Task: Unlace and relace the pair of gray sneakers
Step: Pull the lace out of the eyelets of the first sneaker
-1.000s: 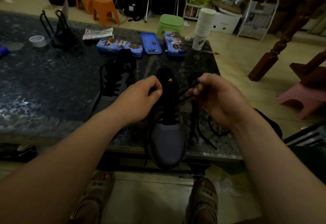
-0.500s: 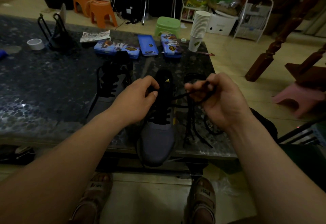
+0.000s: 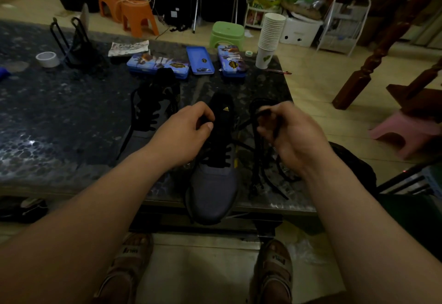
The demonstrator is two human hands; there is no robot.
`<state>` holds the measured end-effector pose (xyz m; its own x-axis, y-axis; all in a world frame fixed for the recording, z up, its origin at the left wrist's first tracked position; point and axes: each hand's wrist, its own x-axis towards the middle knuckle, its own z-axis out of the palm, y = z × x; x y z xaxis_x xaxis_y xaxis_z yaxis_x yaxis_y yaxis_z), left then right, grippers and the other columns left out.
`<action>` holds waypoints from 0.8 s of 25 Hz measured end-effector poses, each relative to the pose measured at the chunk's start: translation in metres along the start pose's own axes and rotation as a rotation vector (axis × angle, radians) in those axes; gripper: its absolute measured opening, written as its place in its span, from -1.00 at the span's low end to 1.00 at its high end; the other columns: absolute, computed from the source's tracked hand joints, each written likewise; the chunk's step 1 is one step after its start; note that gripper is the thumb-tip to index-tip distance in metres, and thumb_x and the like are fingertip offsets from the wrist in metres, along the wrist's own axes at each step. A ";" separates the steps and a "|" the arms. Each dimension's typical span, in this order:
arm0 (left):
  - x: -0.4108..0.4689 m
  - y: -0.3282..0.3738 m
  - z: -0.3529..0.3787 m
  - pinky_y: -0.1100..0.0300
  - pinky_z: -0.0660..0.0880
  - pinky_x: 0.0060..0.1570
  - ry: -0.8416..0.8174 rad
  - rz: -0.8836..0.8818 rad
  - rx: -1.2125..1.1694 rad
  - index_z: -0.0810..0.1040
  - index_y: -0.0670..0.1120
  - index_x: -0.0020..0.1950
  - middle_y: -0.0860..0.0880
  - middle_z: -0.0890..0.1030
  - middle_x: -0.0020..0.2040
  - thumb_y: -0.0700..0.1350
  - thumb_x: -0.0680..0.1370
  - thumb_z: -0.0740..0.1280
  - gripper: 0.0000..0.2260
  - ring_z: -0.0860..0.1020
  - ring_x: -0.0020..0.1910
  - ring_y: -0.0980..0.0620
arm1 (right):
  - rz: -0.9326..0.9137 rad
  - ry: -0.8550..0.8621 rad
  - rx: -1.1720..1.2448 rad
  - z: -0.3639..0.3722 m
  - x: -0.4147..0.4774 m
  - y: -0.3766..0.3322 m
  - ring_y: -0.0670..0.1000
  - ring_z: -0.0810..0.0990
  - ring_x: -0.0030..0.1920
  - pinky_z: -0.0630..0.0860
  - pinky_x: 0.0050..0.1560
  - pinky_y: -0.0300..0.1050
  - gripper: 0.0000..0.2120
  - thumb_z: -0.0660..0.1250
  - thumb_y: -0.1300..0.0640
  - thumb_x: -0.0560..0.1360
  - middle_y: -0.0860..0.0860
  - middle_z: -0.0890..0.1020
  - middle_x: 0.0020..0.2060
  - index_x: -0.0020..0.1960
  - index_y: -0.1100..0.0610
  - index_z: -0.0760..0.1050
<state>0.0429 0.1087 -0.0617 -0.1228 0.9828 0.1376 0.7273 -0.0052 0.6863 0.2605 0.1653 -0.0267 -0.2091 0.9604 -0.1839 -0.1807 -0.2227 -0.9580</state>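
A gray sneaker (image 3: 212, 191) with a black tongue lies on the dark stone table (image 3: 59, 124), its toe hanging over the near edge. My left hand (image 3: 184, 134) pinches the lace at the shoe's upper left eyelets. Just right of the tongue, my right hand (image 3: 289, 134) grips a loop of the black lace (image 3: 259, 172), whose slack trails down onto the table. The second gray sneaker (image 3: 153, 114) lies behind my left hand with its laces loose.
Three blue tins (image 3: 201, 61), a stack of paper cups (image 3: 270, 38), a tape roll (image 3: 47, 59) and a black wire stand (image 3: 76, 47) sit along the table's far side. Orange, green and pink stools stand on the floor beyond. My sandalled feet are under the near edge.
My right hand has drawn the lace up and rightward, out from the shoe. My left hand stays at the eyelets. The view has shifted slightly.
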 end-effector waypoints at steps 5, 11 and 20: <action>-0.002 -0.002 0.000 0.14 0.40 -0.20 -0.031 -0.011 -0.005 0.48 0.12 0.19 0.01 0.53 -0.03 0.00 0.68 0.29 -0.90 0.54 -0.10 0.06 | 0.081 0.113 0.039 -0.008 0.004 0.000 -0.02 0.30 -0.47 0.33 -0.43 -0.13 -0.73 0.20 0.15 0.63 -0.03 0.28 -0.47 -0.25 0.03 0.29; -0.018 0.005 -0.003 0.08 0.56 -0.14 0.008 -0.104 -0.103 0.31 0.07 0.41 0.02 0.63 -0.16 -0.02 0.65 0.36 -0.62 0.62 -0.19 0.09 | -0.239 0.169 -1.313 -0.013 0.002 0.026 0.06 0.52 0.16 0.55 0.11 0.08 -0.73 0.36 -0.03 0.56 -0.01 0.52 0.15 0.23 -0.01 0.46; -0.025 0.003 -0.001 0.07 0.57 -0.25 -0.075 0.004 0.041 0.49 0.06 0.09 0.06 0.62 -0.26 0.04 0.59 0.43 -0.84 0.61 -0.30 0.12 | -0.097 0.029 -1.092 0.021 0.001 0.047 0.08 0.64 -0.19 0.61 -0.12 0.09 -0.51 0.30 -0.42 0.48 0.01 0.65 -0.24 -0.14 0.03 0.46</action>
<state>0.0477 0.0844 -0.0620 -0.0699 0.9939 0.0851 0.7548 -0.0030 0.6559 0.2313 0.1523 -0.0667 -0.2150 0.9726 -0.0888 0.7565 0.1084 -0.6449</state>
